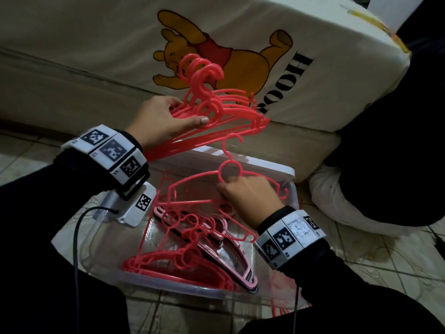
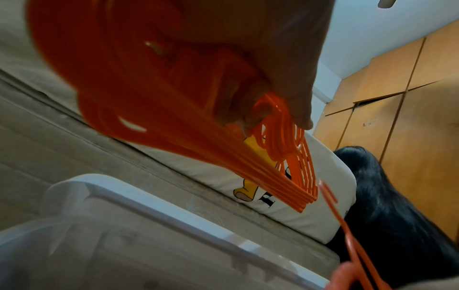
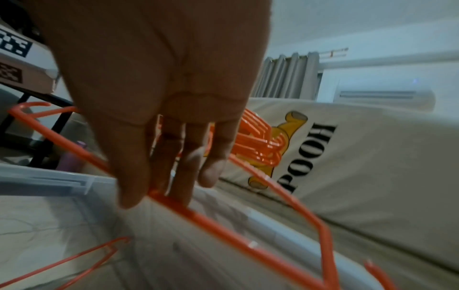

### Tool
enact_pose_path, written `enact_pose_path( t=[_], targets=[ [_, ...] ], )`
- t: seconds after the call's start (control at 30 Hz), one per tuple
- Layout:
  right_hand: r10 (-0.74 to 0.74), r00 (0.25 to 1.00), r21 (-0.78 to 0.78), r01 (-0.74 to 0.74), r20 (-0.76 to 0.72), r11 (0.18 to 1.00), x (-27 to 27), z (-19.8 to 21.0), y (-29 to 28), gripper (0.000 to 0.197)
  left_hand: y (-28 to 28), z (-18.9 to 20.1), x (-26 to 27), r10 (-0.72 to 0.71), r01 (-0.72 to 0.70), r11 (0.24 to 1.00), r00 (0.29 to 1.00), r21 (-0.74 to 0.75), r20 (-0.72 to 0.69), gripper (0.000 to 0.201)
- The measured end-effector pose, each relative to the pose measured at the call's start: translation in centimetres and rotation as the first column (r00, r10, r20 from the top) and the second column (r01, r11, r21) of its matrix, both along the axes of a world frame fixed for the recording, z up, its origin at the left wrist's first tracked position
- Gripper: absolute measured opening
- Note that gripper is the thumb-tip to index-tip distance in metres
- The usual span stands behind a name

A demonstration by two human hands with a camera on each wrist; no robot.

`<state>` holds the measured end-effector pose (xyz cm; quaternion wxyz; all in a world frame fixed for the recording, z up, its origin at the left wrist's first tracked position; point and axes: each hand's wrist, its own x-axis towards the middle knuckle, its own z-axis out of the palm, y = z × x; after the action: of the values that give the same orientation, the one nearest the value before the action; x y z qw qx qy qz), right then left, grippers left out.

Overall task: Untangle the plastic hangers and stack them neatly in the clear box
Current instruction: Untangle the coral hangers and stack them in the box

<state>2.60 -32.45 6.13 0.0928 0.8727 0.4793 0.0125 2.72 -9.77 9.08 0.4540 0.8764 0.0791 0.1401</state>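
My left hand (image 1: 166,119) grips a thick bundle of pink-red plastic hangers (image 1: 224,112) held up above the clear box (image 1: 101,247), their hooks pointing up and away. In the left wrist view the same bundle (image 2: 273,172) fans out from under my fingers. Lower down, my right hand (image 1: 245,196) pinches a single hanger (image 1: 228,169) by its neck ring, over the box's far side. The right wrist view shows that single hanger (image 3: 223,221) between my thumb and fingers. Several more hangers (image 1: 190,251) lie stacked inside the box.
A mattress with a cartoon-bear sheet (image 1: 240,61) stands right behind the box. The box's white lid (image 1: 265,165) leans at its far edge. Dark cloth (image 1: 385,153) lies to the right. A few hangers (image 1: 279,309) rest on the tiled floor by the box's near right corner.
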Motion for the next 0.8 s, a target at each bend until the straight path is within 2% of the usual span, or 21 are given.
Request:
enact_pose_path(
  t=[0.17,0.27,0.33,0.43,0.53,0.63,0.67,0.73,0.8],
  targets=[
    [-0.07,0.988,0.053,0.064,0.134,0.997,0.1,1.1,0.4,0.023,-0.5,-0.1,-0.2,-0.061,0.061,0.998,0.998,-0.023,-0.009,0.058],
    [-0.111,0.972,0.106,0.09,0.208,0.99,0.3,1.7,0.6,0.026,-1.1,-0.5,-0.2,-0.109,0.109,0.994,0.994,0.001,-0.026,0.066],
    [-0.104,0.963,0.173,0.062,0.249,0.983,0.6,1.9,0.6,0.027,-1.7,-0.8,-0.3,-0.153,0.154,0.988,0.987,0.01,-0.051,0.07],
    [-0.081,0.958,0.234,0.015,0.276,0.972,0.6,2.2,0.8,0.025,-2.6,-1.1,-0.5,-0.215,0.216,0.976,0.974,0.012,-0.071,0.066],
    [-0.07,0.963,0.197,0.018,0.259,0.98,0.6,2.3,0.8,0.028,-2.9,-1.3,-0.5,-0.232,0.234,0.972,0.968,0.014,-0.096,0.056],
    [-0.033,0.99,0.166,0.011,0.135,0.986,0.9,2.2,0.6,0.028,-2.7,-1.3,-0.4,-0.241,0.244,0.97,0.964,0.009,-0.11,0.05],
    [-0.038,0.997,0.208,0.023,0.069,0.978,1.1,2.2,0.4,0.026,-2.6,-1.3,-0.4,-0.243,0.246,0.969,0.963,0.012,-0.115,0.047],
    [-0.091,0.996,0.407,0.091,-0.021,0.909,1.6,2.3,-0.2,0.021,-2.4,-1.4,-0.4,-0.236,0.242,0.97,0.964,0.029,-0.125,0.038],
    [-0.191,0.982,0.581,0.153,0.003,0.799,2.5,2.4,-0.9,0.023,-2.2,-1.4,-0.3,-0.224,0.234,0.97,0.966,0.064,-0.131,0.032]
  ],
)
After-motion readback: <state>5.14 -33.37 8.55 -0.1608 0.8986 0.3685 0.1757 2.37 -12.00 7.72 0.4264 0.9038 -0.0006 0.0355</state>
